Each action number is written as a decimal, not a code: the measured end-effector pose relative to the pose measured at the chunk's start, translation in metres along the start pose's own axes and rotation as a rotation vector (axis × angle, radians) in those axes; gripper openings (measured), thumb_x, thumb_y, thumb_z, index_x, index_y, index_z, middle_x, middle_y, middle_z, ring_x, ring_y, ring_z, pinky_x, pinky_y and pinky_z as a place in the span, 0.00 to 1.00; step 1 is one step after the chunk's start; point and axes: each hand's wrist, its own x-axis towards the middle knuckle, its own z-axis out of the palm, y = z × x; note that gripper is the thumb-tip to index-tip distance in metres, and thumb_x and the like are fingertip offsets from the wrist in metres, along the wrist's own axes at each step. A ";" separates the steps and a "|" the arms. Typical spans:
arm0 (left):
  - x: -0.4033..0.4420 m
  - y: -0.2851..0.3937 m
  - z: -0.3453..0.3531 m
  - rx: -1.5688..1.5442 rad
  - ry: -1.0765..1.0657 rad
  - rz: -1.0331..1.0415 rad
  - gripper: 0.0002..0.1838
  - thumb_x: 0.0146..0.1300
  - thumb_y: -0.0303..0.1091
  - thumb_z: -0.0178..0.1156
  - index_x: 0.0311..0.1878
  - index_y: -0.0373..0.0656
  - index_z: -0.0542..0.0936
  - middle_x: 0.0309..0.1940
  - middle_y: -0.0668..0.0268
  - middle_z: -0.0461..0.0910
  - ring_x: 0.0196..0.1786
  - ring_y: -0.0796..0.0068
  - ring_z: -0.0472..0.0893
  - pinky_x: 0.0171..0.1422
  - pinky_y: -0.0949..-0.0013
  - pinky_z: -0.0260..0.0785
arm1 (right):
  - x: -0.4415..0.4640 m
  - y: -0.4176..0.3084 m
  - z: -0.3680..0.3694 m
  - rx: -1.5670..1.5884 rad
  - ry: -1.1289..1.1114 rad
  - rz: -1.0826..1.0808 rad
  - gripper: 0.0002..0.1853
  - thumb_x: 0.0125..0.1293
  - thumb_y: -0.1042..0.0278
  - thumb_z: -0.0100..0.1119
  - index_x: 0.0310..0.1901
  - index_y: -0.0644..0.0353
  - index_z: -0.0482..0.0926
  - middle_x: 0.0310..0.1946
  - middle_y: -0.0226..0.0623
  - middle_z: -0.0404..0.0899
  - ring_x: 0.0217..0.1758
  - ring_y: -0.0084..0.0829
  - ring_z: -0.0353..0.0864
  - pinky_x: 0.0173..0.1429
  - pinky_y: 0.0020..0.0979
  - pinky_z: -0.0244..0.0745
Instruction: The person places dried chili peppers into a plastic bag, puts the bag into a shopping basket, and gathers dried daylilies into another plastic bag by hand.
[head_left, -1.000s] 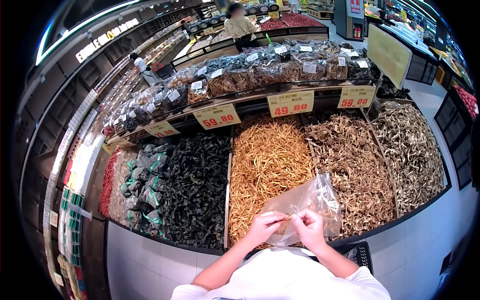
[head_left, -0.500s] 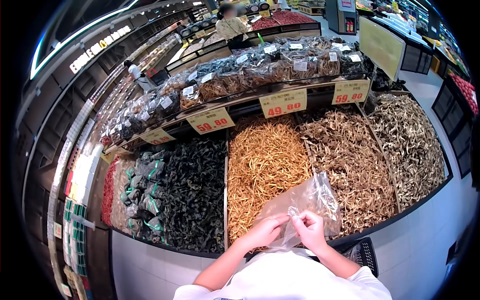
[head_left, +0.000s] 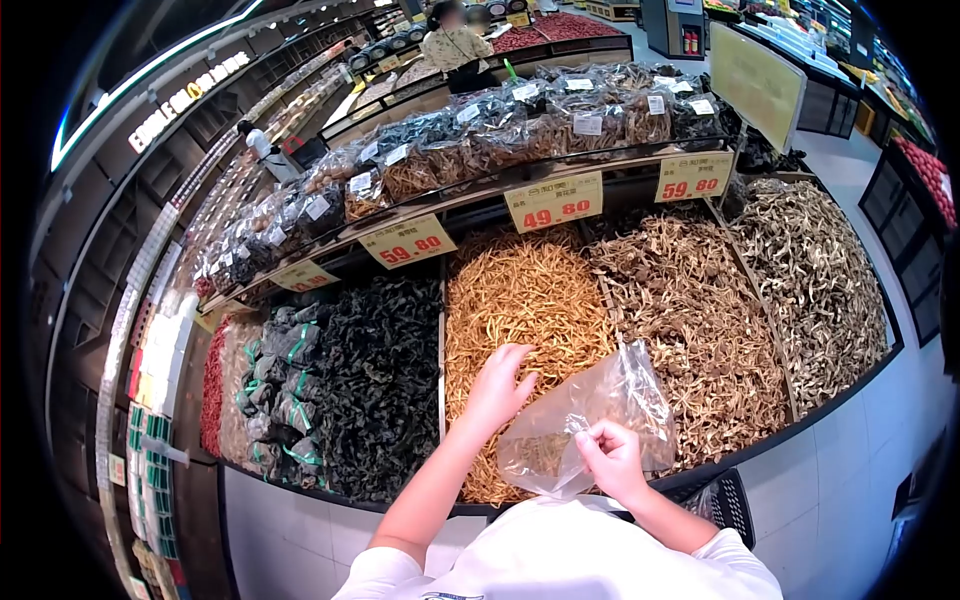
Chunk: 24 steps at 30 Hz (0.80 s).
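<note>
My right hand (head_left: 612, 458) pinches the edge of a clear plastic bag (head_left: 555, 425), which spreads out in front of my white shirt. Some of the bag lies over the bins of dried goods, which show through it. My left hand (head_left: 502, 382) is off the bag, above a bin of golden-orange dried strips (head_left: 530, 300), its fingers stretched and thumb apart with nothing in them. Whether its fingertips touch the strips I cannot tell. To the right of the bag is a bin of brown dried mushrooms (head_left: 690, 300).
Dark dried pieces (head_left: 385, 380) and tied dark bundles (head_left: 290, 380) fill bins to the left; paler dried slices (head_left: 810, 280) lie far right. Price signs (head_left: 555, 203) hang along a shelf of packaged bags (head_left: 530, 130). A black basket (head_left: 728, 505) is by my right side. A person (head_left: 457, 50) stands beyond.
My left hand has let go of the bag and moved forward and up over the golden strips, fingers now spread. My right hand still grips the bag in nearly the same place.
</note>
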 end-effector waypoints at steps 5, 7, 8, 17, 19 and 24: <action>0.025 -0.014 0.054 0.307 0.090 0.058 0.25 0.61 0.31 0.69 0.63 0.43 0.79 0.58 0.56 0.79 0.61 0.52 0.79 0.67 0.56 0.73 | -0.001 0.004 -0.004 -0.001 0.001 -0.001 0.11 0.75 0.70 0.63 0.32 0.59 0.78 0.22 0.17 0.74 0.22 0.07 0.66 0.25 0.17 0.59; 0.029 -0.022 0.056 0.265 0.019 0.053 0.23 0.61 0.31 0.69 0.61 0.44 0.80 0.58 0.57 0.79 0.61 0.53 0.79 0.66 0.56 0.73 | 0.000 0.009 -0.008 -0.024 -0.020 0.007 0.10 0.74 0.69 0.64 0.33 0.60 0.78 0.22 0.23 0.78 0.21 0.11 0.73 0.25 0.18 0.67; 0.031 -0.025 0.055 0.224 -0.048 0.043 0.22 0.61 0.31 0.69 0.60 0.44 0.82 0.59 0.58 0.79 0.61 0.53 0.79 0.66 0.56 0.73 | 0.001 0.010 -0.009 -0.019 -0.012 0.007 0.10 0.74 0.69 0.64 0.33 0.60 0.78 0.22 0.23 0.78 0.21 0.11 0.73 0.25 0.18 0.67; 0.026 -0.037 0.043 0.039 0.069 0.066 0.09 0.62 0.29 0.68 0.46 0.43 0.88 0.46 0.62 0.85 0.49 0.58 0.85 0.55 0.62 0.79 | 0.015 0.014 -0.011 -0.043 -0.034 -0.031 0.10 0.74 0.69 0.64 0.33 0.59 0.77 0.22 0.22 0.77 0.21 0.10 0.72 0.25 0.17 0.65; 0.025 -0.038 0.040 -0.002 0.168 0.091 0.09 0.61 0.24 0.69 0.45 0.40 0.88 0.44 0.61 0.87 0.46 0.60 0.87 0.51 0.65 0.80 | 0.018 0.008 -0.008 -0.048 -0.039 -0.026 0.10 0.74 0.69 0.64 0.33 0.59 0.77 0.22 0.21 0.76 0.21 0.10 0.72 0.25 0.16 0.64; 0.014 -0.037 0.023 -0.048 0.316 0.071 0.08 0.63 0.24 0.69 0.46 0.37 0.88 0.41 0.60 0.88 0.40 0.67 0.87 0.46 0.71 0.79 | 0.021 0.010 -0.007 -0.063 -0.058 -0.032 0.10 0.74 0.69 0.64 0.33 0.59 0.77 0.22 0.21 0.76 0.21 0.09 0.72 0.25 0.16 0.64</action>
